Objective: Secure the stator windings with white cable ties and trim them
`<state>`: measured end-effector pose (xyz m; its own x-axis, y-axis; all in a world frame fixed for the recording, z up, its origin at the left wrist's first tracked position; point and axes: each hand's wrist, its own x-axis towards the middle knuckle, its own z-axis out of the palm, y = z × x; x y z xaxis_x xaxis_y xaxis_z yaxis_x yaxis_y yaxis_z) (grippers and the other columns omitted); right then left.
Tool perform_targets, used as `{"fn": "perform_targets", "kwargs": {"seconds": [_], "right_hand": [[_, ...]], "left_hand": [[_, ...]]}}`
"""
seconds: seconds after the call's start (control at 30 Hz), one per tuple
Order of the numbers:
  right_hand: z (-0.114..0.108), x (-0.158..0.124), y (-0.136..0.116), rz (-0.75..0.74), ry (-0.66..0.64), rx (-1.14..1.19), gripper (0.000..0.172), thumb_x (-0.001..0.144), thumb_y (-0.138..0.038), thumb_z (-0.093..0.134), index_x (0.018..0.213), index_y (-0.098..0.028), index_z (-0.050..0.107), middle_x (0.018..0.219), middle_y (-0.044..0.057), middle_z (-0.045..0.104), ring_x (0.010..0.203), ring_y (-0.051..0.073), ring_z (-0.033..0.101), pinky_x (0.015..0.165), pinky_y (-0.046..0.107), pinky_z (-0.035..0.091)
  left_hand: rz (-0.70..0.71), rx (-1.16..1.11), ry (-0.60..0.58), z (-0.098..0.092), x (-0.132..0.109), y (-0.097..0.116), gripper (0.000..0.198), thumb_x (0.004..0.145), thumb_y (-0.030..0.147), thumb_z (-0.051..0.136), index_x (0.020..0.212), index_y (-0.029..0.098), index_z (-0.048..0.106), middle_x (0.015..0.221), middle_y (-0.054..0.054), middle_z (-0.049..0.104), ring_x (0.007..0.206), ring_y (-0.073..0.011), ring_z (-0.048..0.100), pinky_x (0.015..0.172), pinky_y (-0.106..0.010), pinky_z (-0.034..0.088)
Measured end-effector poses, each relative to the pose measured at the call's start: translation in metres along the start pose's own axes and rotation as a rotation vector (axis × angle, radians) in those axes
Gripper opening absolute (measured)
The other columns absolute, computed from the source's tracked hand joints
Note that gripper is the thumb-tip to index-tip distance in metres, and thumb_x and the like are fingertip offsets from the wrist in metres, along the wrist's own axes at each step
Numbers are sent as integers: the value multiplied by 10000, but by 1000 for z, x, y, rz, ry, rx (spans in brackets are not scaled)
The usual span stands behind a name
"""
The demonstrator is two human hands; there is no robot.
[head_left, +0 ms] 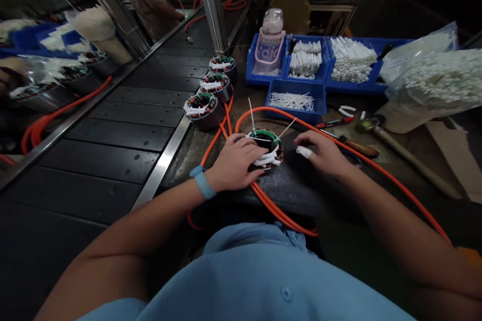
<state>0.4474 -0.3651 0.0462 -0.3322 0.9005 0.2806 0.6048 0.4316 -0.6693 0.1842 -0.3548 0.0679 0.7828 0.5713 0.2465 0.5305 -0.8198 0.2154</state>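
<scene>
A round motor stator (279, 149) with green windings, white sleeves and orange cable lies on the bench in front of me. Two thin white cable ties (251, 114) stick up from its rim. My left hand (239, 160) is laid over the stator's left side, fingers across the top and thumb at the near edge, gripping it. Just right of the stator is my right hand (320, 153), apart from it, with fingers loosely bent and nothing visible between them. White tape (304, 152) covers one of its fingertips.
Three more stators (205, 110) stand by the dark conveyor (113, 133) on the left. Behind, blue bins (326, 98) hold white sleeves and cable ties, plus a bottle (271, 42). Pliers (335, 121), a screwdriver (354, 145), a hammer (414, 160) and orange cable (395, 180) lie right. Other people work beyond.
</scene>
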Motion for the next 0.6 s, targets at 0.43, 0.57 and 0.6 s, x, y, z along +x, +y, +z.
{"fn": "perform_targets", "kwargs": {"seconds": [0.43, 0.57, 0.6], "right_hand": [[25, 13, -4, -242, 56, 231, 127, 837, -292, 577, 859, -192, 651, 891, 59, 652, 819, 151, 606, 750, 282, 483], [12, 30, -8, -305, -154, 148, 128, 851, -221, 531, 848, -179, 652, 805, 40, 653, 758, 140, 591, 717, 260, 453], [7, 34, -9, -347, -210, 84, 156, 858, -197, 506, 846, -177, 660, 827, 49, 655, 789, 147, 590, 736, 266, 444]], "left_hand": [[-137, -111, -40, 9, 9, 6, 307, 772, 382, 647, 1006, 184, 624, 920, -48, 630, 922, -209, 528, 955, -388, 329], [-173, -145, 3, 15, 9, 7, 246, 785, 408, 614, 862, 174, 625, 864, -49, 617, 894, -207, 523, 968, -410, 315], [-173, -166, 15, 17, 9, 7, 242, 790, 411, 605, 847, 176, 622, 861, -45, 616, 891, -204, 523, 968, -408, 313]]}}
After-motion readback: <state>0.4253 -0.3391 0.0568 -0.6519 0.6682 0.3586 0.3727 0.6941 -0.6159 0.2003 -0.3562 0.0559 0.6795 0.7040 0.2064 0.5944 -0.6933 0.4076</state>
